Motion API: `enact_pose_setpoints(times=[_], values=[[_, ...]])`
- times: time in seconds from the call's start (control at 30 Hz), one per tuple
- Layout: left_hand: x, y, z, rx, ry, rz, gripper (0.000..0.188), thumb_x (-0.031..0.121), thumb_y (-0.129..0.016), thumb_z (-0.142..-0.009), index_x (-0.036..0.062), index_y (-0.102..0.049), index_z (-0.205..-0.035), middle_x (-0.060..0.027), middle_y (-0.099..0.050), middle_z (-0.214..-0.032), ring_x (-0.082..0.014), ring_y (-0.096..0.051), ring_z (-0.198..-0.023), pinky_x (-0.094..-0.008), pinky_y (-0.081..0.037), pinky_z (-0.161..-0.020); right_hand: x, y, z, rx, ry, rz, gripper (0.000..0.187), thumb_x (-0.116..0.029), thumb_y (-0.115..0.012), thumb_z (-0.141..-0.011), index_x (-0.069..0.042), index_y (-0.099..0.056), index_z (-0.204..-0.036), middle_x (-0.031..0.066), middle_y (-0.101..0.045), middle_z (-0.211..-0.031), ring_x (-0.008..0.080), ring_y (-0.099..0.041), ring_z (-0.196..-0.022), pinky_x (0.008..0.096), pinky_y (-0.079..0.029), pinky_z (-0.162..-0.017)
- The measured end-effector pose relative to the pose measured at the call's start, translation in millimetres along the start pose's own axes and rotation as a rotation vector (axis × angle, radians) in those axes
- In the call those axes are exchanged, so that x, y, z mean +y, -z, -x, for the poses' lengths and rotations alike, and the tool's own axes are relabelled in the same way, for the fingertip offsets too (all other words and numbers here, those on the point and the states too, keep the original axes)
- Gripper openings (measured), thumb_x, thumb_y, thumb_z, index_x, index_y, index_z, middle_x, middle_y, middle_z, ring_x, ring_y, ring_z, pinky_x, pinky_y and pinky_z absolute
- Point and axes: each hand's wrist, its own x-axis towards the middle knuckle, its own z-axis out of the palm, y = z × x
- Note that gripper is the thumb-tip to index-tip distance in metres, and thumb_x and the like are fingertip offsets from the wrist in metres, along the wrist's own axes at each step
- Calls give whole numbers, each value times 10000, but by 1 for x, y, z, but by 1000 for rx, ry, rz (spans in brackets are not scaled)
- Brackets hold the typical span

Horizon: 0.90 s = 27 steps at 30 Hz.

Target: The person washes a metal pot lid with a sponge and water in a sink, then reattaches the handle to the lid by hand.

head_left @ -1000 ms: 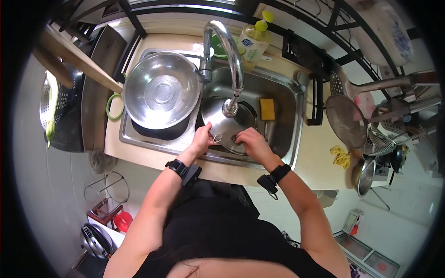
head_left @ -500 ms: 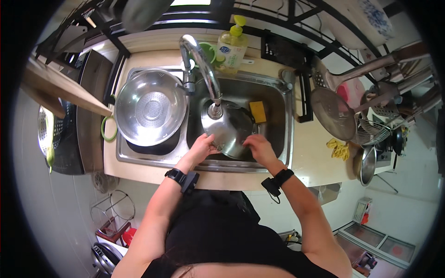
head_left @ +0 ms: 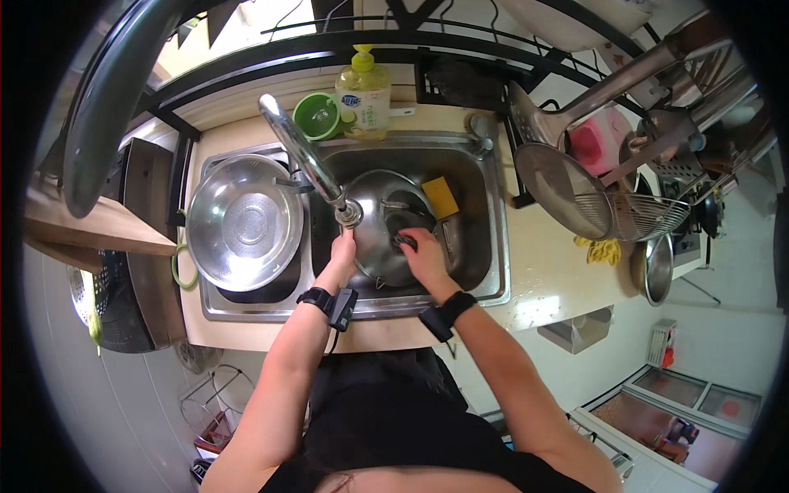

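A round shiny metal pot [head_left: 374, 261] rests in the right sink basin [head_left: 478, 255], dark reflections across its inside. My left hand [head_left: 343, 253] is closed at the pot's left rim, right under the tap's spout [head_left: 308, 156]; the spout's tip partly hides its fingertips. Over the pot's right part, my right hand [head_left: 424, 253] is closed, fingers pinched around a small dark thing that I cannot make out. A yellow sponge [head_left: 440, 197] lies in the basin beyond the pot, and a metal piece beside it is partly hidden.
On the left drainer sits a large metal colander [head_left: 246, 222]. Behind the sink stand a green bowl [head_left: 317, 116] and a soap pump bottle [head_left: 363, 99]. Ladles and a skimmer [head_left: 563, 193] hang at the right, above a yellow cloth [head_left: 602, 251]. A wooden board [head_left: 107, 222] juts in from the left.
My right hand has moved from the pot's right rim to over its inside, now pinching something dark. My left hand has slid up the left rim. The whole view has shifted.
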Motion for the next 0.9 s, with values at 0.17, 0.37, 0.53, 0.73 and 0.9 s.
enact_pose_setpoints(times=[0.17,0.37,0.53,0.73,0.9], values=[[-14,49,-25,325,-431,-551,562,481,-568,-1017,-66,-696,-1031,-98,-678,-856,-198,-609,-806,-405,-491,-718,-34,-9,-15,21,142,-103,212,-77,-702,-850,-56,-702,-1061,147,-692,-1055,365,-649,-1039,431,-521,-919],[40,19,13,71,-217,-138,719,625,-554,-993,-68,-653,-1154,-130,-696,-1075,-234,-666,-947,-397,-553,-842,48,56,67,2,-132,54,194,-59,-684,-848,-66,-715,-1040,150,-701,-1060,356,-664,-1054,440,-530,-930],[29,-11,29,-44,-170,-81,582,547,-492,-1047,0,-658,-1153,-123,-702,-1079,-256,-679,-964,-416,-558,-856,51,100,17,404,-367,-424,240,-76,-628,-944,-16,-616,-1177,93,-665,-1059,177,-615,-1000,320,-482,-882],[24,-24,44,-135,-4,50,497,466,-439,-1071,56,-609,-1294,-107,-659,-1290,-294,-635,-1170,-507,-502,-1034,65,118,2,460,-628,-890,184,-118,-620,-966,-84,-581,-1142,13,-595,-996,138,-540,-880,289,-440,-816],[28,-47,89,-111,32,43,594,529,-493,-1042,66,-532,-1411,-113,-596,-1407,-291,-579,-1275,-527,-461,-1083,77,122,10,568,-572,-1050,23,-139,-594,-994,-124,-577,-992,-27,-579,-921,107,-555,-811,287,-460,-742]])
